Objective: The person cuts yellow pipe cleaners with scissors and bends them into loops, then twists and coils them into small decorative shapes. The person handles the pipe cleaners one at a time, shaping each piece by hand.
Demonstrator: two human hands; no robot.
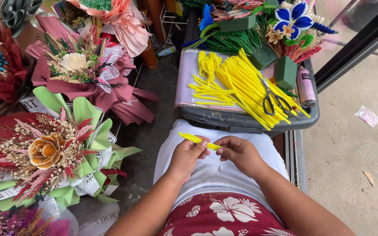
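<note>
Both my hands meet over my lap and pinch one yellow pipe cleaner (pixel 196 140). My left hand (pixel 188 154) grips its folded left part between thumb and fingers. My right hand (pixel 238 152) holds the right end, its fingers curled. In front of me a grey tray (pixel 241 120) carries a big heap of yellow pipe cleaners (pixel 241 83), with black-handled scissors (pixel 273 101) lying on the heap.
Green foam blocks (pixel 285 72), a pink spray can (pixel 305 87) and blue bead flowers (pixel 293 17) sit at the tray's right and back. Wrapped bouquets, one green (pixel 53 153) and one maroon (pixel 84 70), fill the left. Bare concrete floor (pixel 355 148) lies to the right.
</note>
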